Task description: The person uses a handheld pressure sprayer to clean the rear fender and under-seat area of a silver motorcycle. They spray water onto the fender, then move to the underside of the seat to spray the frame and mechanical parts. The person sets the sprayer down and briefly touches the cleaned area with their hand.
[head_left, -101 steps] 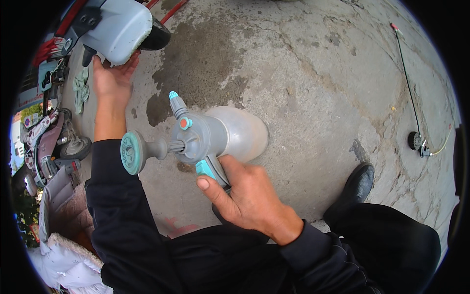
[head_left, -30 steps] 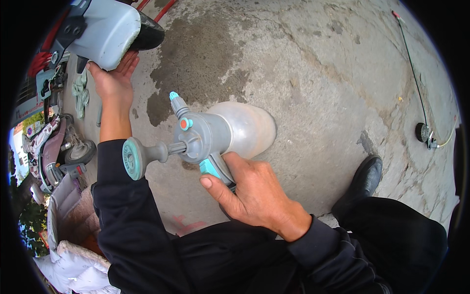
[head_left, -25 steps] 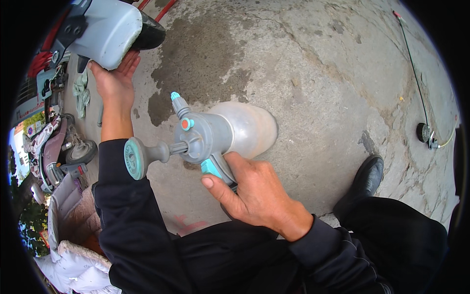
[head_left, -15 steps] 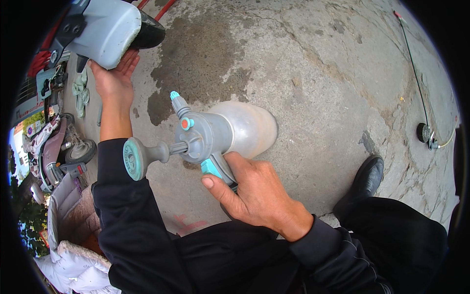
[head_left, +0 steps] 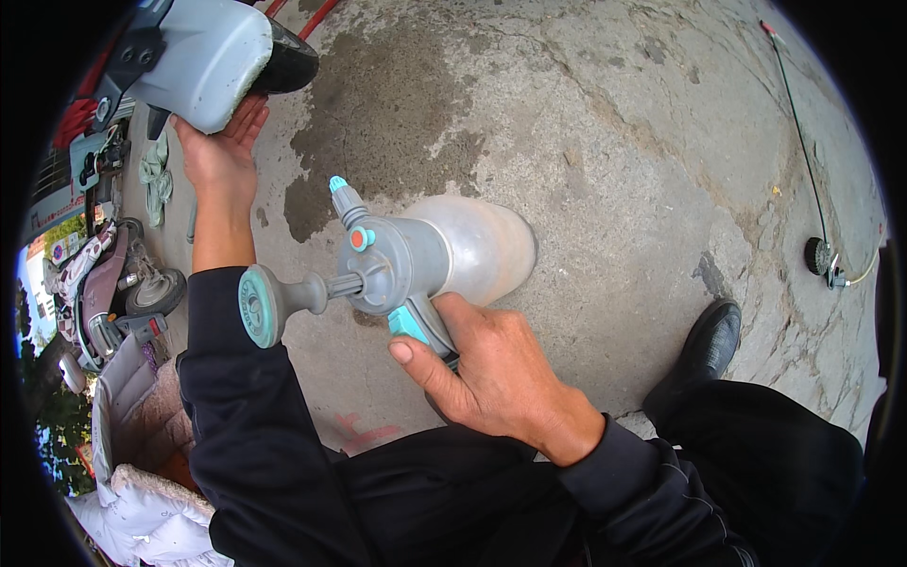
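My right hand (head_left: 505, 373) is wrapped round the grey handle of a pump pressure sprayer (head_left: 392, 257). The sprayer is tilted, with its cloudy clear bottle (head_left: 487, 248) to the right and its pump knob (head_left: 261, 305) to the left; its turquoise-tipped nozzle points up and left. My thumb lies by the turquoise trigger, not clearly on it. At the upper left, a light grey plastic mudguard (head_left: 203, 61) curves over a black part that looks like a tyre. My left hand (head_left: 219, 156) is open beneath its lower edge, palm up, fingers stretched out and partly hidden.
A dark wet patch (head_left: 378, 118) marks the cracked concrete. Far right, a thin black wand (head_left: 803, 142) lies near a small brass fitting with a hose. On the left are a parked scooter (head_left: 118, 283), a pale cloth (head_left: 156, 180) and a quilted padded cover (head_left: 142, 397).
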The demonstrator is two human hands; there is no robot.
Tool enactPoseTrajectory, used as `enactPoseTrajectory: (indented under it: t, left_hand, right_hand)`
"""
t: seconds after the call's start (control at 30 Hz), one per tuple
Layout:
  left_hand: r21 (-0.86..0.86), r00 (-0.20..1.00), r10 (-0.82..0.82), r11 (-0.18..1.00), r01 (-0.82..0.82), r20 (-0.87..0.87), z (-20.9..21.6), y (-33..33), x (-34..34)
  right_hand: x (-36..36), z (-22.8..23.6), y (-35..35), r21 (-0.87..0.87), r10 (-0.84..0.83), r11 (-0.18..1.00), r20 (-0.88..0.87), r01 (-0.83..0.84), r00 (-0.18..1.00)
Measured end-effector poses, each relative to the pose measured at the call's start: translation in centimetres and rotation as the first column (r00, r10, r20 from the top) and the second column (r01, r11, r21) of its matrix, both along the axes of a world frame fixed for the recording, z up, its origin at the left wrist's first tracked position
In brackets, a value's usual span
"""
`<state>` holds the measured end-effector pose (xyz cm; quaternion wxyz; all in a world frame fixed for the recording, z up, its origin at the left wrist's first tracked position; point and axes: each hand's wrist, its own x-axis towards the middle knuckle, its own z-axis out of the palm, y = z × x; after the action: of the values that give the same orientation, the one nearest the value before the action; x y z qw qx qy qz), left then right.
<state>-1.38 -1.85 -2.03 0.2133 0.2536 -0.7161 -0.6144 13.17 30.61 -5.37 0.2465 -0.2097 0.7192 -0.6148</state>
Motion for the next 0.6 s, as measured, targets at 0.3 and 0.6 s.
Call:
enactPoseTrajectory:
  t: [0.3, 0.6]
  left_hand:
    - [-0.021, 1.000, 0.000, 1.000, -0.001, -0.006, 0.0, -0.1, -0.1]
    - [0.034, 0.997, 0.079, 0.996, -0.078, -0.019, 1.8, 0.7, -0.3]
  right_hand:
    - [0.0, 0.2, 0.1, 0.004, -0.002, 1.000, 0.017, 0.002, 1.000]
    - [-0.2, 0.2, 0.2, -0.016, -0.029, 0.999, 0.022, 0.030, 0.999]
